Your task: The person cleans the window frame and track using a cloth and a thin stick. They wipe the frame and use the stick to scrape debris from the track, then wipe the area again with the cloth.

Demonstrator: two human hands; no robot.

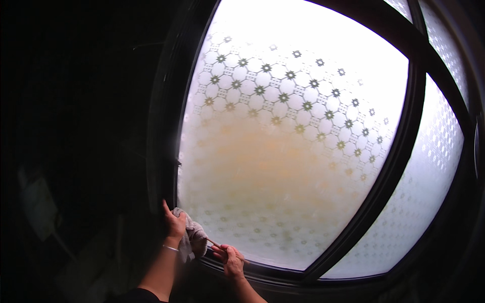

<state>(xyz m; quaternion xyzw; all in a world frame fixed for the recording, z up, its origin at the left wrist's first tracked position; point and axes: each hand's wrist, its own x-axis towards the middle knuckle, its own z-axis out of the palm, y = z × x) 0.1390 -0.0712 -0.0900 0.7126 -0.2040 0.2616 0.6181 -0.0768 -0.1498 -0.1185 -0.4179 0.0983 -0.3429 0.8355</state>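
Note:
A bunched grey cloth [195, 238] sits at the lower left corner of the window, against the dark frame. My left hand [175, 225] grips the cloth's left side, with one finger stretched up along the frame. A bangle circles that wrist. Between the thumb and fingers of my right hand [232, 261] is a thin wooden stick [215, 242], slanting up to the left. Its far end meets the cloth, and whether the tip is wrapped inside cannot be seen. The right hand is just in front of the bottom frame rail.
The large frosted pane [265, 181] carries a star and lattice pattern. A dark upright frame bar [411, 113] divides it from a narrower patterned pane [428, 181] on the right. At left lies a dark wall [75, 132], its pale leaf-like shapes only faintly visible.

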